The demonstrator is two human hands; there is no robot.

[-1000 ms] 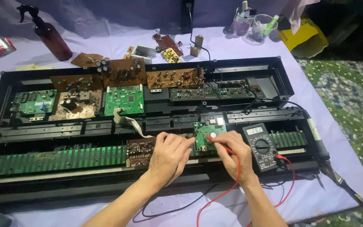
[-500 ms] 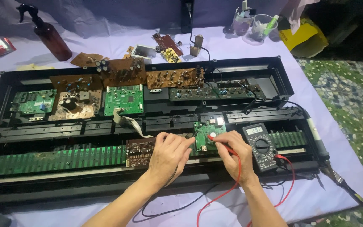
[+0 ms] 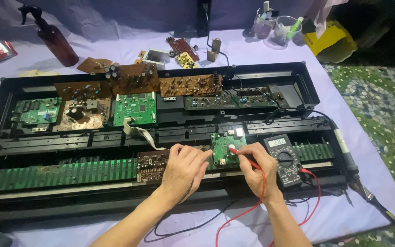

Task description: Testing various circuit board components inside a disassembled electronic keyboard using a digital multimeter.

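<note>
My right hand [image 3: 257,167] pinches the red probe [image 3: 243,155] on the small green circuit board [image 3: 227,148] (light, fragile, best held by its edges), my left hand [image 3: 184,167] curled beside it, its grip hidden.

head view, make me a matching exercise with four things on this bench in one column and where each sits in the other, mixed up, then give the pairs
Things:
1. multimeter
2. brown spray bottle
3. small green board
4. yellow bag

Places:
A. far left of the lilac cloth, behind the open black case
B. far right corner of the table
C. between the left hand and the right hand, under the red probe tip
D. on the case, just right of the right hand

Pairs: 1-D, 2-A, 3-C, 4-B
</note>
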